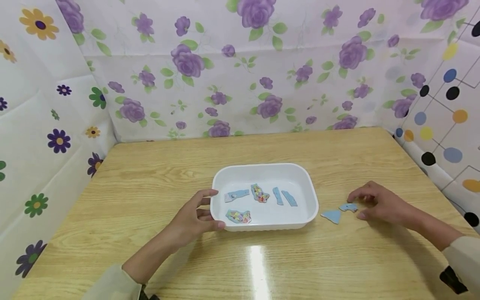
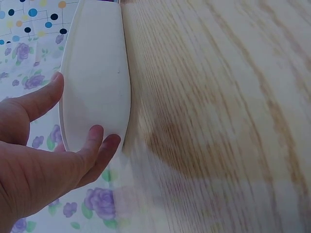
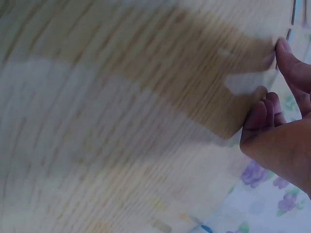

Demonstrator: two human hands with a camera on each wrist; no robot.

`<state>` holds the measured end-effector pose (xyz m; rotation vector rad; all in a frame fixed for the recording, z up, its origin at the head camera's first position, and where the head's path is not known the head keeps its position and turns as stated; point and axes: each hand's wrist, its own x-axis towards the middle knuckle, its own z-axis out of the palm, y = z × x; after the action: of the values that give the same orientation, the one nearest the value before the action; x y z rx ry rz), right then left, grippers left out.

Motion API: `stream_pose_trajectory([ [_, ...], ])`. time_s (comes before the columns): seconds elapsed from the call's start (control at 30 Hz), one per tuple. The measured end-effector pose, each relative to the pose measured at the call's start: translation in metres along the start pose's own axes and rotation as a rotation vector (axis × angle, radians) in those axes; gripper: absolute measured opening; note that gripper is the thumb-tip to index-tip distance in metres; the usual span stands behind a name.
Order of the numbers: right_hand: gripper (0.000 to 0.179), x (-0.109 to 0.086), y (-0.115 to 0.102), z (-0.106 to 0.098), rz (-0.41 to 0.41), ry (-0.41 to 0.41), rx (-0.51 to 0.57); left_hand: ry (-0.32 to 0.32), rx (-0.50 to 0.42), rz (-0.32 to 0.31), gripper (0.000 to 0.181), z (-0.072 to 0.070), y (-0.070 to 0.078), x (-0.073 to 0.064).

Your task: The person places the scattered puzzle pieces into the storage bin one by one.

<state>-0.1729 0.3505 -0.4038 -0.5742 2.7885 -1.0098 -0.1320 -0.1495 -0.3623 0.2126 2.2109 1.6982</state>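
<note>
A white plastic tray [image 1: 262, 227] sits mid-table, and my left hand [image 1: 193, 216] grips its left end. In the left wrist view, the thumb is at the tray's rim and fingertips lie against its outer wall. Inside the tray are flat, irregular cut pieces: a multicoloured piece [image 1: 238, 216], another multicoloured piece [image 1: 259, 193] and several pale blue ones. To the tray's right, my right hand [image 1: 382, 208] has its index fingertip at the edge of a small blue piece [image 1: 348, 207], thumb close beside it. A blue triangular piece [image 1: 331, 216] lies between that piece and the tray.
The wooden table [image 1: 157, 179] meets a flower-printed cloth [image 1: 240, 96] along its back edge. A flowered cloth [image 1: 48, 166] hangs on the left, and a dotted cloth [image 1: 446, 116] on the right. Light glares off the table [image 1: 256, 266] in front of the tray.
</note>
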Motion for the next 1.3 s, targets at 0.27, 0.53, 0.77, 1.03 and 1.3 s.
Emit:
stream_pose_trajectory([
  [0.27,0.023,0.002,0.002,0.008,-0.047,0.068,-0.018,0.004,0.002,-0.001,0.084,0.0,-0.001,0.0],
  [0.53,0.024,0.001,0.0,0.012,-0.127,0.111,-0.063,0.007,-0.003,-0.008,0.084,0.0,0.001,0.0],
  [0.77,0.025,0.0,-0.001,0.02,-0.163,0.166,-0.127,0.006,0.0,-0.01,0.085,0.0,0.001,0.0],
  [1.03,0.028,0.002,-0.003,0.028,-0.21,0.221,-0.157,0.008,0.003,-0.016,0.085,0.001,0.0,0.001],
  [1.3,0.019,0.002,-0.006,0.02,-0.166,0.126,-0.131,0.016,0.015,-0.015,0.085,0.001,0.001,0.001],
])
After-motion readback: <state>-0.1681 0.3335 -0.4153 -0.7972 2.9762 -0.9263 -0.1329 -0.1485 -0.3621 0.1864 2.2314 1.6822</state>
